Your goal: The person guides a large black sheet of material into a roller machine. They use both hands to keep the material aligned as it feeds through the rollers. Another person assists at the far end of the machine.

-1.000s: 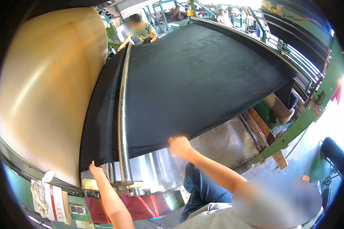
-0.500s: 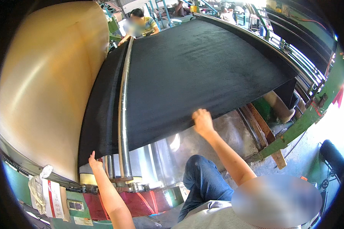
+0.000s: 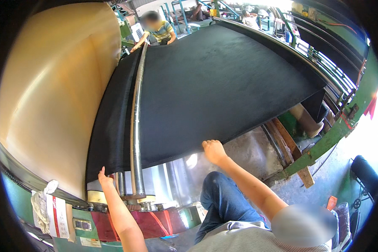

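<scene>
A wide sheet of black fabric [image 3: 197, 92] stretches across the machine and runs under a shiny metal bar [image 3: 136, 117] toward a large tan drum [image 3: 54, 84]. At its near left corner, beside the drum, is my left hand [image 3: 105, 177]. One finger of it points up against the fabric's edge; its other fingers are partly hidden. Farther right, my right hand [image 3: 214, 151] has its fingers closed on the fabric's near edge, above a bright metal surface [image 3: 252, 147].
Across the sheet, another person [image 3: 160, 31] in a striped shirt reaches toward the fabric's far end. A green machine frame [image 3: 323, 153] and wooden boards [image 3: 287, 136] stand at the right. Gears [image 3: 133, 207] and a white cloth [image 3: 41, 210] lie near my left arm.
My right hand has moved left and toward me, and the fabric's near edge there has come nearer too. My left hand stays put. The person opposite has shifted posture.
</scene>
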A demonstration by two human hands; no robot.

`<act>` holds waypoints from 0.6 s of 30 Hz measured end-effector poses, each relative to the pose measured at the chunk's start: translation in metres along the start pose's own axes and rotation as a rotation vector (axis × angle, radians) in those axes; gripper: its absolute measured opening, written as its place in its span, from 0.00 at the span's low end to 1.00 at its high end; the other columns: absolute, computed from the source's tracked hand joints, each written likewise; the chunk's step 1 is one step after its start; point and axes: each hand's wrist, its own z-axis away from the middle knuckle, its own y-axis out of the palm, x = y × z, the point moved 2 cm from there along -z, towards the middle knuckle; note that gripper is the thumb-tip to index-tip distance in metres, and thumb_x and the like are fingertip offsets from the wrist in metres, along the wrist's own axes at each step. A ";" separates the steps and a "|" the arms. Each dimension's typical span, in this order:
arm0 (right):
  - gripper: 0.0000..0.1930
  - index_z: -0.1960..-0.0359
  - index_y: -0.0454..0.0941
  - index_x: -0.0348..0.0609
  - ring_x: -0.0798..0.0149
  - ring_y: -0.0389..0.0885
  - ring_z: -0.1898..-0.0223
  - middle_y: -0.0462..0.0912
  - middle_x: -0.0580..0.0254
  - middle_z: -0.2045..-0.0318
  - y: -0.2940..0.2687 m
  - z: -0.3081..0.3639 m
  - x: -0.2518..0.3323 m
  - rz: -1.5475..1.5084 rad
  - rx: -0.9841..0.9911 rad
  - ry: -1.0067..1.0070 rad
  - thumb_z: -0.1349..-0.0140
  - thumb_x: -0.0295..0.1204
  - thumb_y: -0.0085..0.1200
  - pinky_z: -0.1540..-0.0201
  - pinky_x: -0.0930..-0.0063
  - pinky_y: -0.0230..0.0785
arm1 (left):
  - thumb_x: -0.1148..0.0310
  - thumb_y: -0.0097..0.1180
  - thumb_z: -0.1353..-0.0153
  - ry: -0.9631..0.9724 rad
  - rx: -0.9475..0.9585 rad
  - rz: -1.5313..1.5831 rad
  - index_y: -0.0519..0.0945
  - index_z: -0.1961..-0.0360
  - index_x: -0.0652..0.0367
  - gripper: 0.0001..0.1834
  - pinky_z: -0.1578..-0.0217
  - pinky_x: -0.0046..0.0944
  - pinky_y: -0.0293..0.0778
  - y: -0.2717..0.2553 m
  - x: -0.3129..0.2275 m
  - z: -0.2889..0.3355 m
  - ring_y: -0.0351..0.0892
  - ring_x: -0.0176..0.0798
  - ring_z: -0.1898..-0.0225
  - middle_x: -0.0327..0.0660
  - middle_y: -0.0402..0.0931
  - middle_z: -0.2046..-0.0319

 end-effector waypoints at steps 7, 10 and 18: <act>0.15 0.66 0.72 0.40 0.53 0.80 0.61 0.80 0.54 0.68 0.012 -0.002 0.049 -0.053 0.131 -0.090 0.52 0.34 0.58 0.57 0.62 0.70 | 0.49 0.35 0.32 0.037 -0.062 -0.012 0.83 0.59 0.42 0.22 0.62 0.51 0.63 -0.018 -0.019 -0.011 0.71 0.42 0.55 0.33 0.77 0.55; 0.12 0.65 0.72 0.41 0.53 0.79 0.59 0.80 0.52 0.66 0.008 -0.004 0.069 -0.113 0.130 -0.130 0.50 0.32 0.56 0.55 0.61 0.69 | 0.50 0.36 0.32 -0.015 -0.116 0.050 0.83 0.59 0.42 0.22 0.67 0.49 0.63 -0.037 -0.027 -0.028 0.72 0.42 0.56 0.33 0.79 0.58; 0.07 0.69 0.74 0.43 0.55 0.73 0.60 0.74 0.55 0.67 -0.024 -0.018 0.050 -0.047 -0.104 -0.315 0.49 0.29 0.48 0.56 0.61 0.65 | 0.50 0.42 0.33 -0.046 0.092 0.026 0.85 0.63 0.40 0.18 0.67 0.45 0.68 0.004 -0.011 0.017 0.72 0.40 0.63 0.35 0.79 0.61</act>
